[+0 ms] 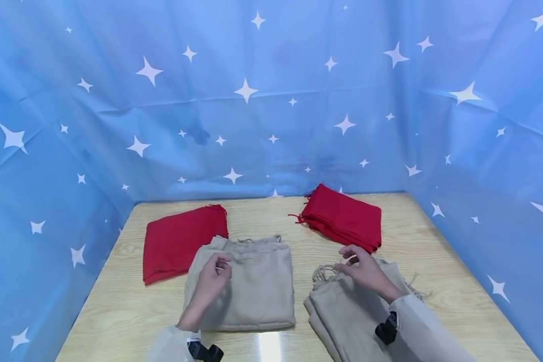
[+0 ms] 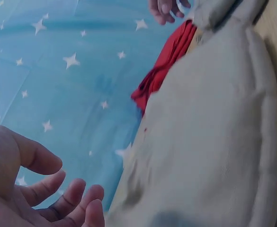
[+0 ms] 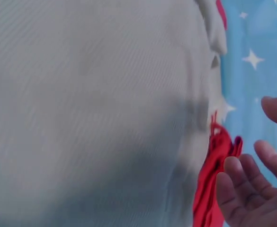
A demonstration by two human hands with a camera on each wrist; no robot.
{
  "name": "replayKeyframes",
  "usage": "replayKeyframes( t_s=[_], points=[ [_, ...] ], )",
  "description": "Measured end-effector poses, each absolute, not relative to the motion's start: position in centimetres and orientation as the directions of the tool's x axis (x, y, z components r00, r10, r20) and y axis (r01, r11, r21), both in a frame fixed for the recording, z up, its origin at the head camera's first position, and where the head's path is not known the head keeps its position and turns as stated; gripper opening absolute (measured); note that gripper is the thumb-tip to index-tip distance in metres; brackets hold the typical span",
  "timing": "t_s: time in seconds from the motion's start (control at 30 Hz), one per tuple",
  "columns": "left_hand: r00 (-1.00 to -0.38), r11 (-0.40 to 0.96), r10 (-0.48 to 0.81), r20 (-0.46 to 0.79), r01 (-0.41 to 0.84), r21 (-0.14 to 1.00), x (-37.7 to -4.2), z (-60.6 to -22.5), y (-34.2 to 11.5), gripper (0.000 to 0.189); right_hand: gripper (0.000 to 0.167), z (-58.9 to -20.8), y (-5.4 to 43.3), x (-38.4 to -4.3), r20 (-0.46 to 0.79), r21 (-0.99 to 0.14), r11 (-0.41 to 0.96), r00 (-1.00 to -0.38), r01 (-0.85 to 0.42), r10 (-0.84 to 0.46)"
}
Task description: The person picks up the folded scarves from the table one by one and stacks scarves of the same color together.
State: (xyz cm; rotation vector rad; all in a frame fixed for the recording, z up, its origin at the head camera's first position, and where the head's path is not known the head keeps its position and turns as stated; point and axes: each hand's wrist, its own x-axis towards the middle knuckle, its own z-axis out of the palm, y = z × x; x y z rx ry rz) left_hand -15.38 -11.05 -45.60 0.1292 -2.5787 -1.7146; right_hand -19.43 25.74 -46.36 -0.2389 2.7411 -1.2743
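Over the left part of a folded grey-beige scarf hovers my left hand, its fingers loosely curled around nothing. In the left wrist view the same hand shows a gap between thumb and fingers, beside the beige cloth. A second folded beige scarf, with fringe at its far end, lies under my right hand. That hand is above the fringed end, fingers relaxed and holding nothing. The right wrist view shows its fingers spread beside the beige fabric.
A folded red scarf lies at the back left, partly under the left beige one. Another red scarf with fringe sits at the back right. Blue star-patterned curtains surround the wooden table on three sides.
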Motion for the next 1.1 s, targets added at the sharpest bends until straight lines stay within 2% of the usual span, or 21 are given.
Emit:
replayKeyframes(
  t_s=[0.23,0.43,0.6,0.7,0.93,1.1],
  points=[
    [-0.999,0.338,0.048,-0.005,0.011,0.941,-13.8,-46.3,-7.2,0.024,0.04,-46.5,28.7,-18.4,-0.014,-0.695,0.71,-0.986,-0.111,-0.168],
    [-0.984,0.396,0.175,-0.04,0.034,0.917,-12.1,-47.2,-3.5,0.031,0.049,-47.5,31.7,-17.4,0.023,-0.639,0.76,-0.99,-0.122,-0.14],
    [-0.952,0.357,0.284,-0.113,-0.004,0.934,-10.7,-47.6,-1.0,0.049,0.057,-48.7,33.7,-16.7,0.031,-0.598,0.789,-0.987,-0.143,-0.156],
    [-0.941,0.315,0.308,-0.139,-0.037,0.948,-10.1,-47.7,0.2,0.059,0.061,-49.4,34.4,-16.4,0.038,-0.599,0.78,-0.979,-0.181,-0.198],
    [-0.91,0.479,0.338,-0.238,-0.052,0.876,-9.0,-48.1,3.7,0.062,0.065,-49.9,36.6,-14.4,0.04,-0.567,0.779,-0.954,-0.266,-0.297],
    [-0.881,0.488,0.348,-0.322,-0.123,0.864,-8.7,-48.7,6.2,0.062,0.07,-49.7,37.8,-13.6,0.019,-0.56,0.788,-0.955,-0.255,-0.296]
  ],
)
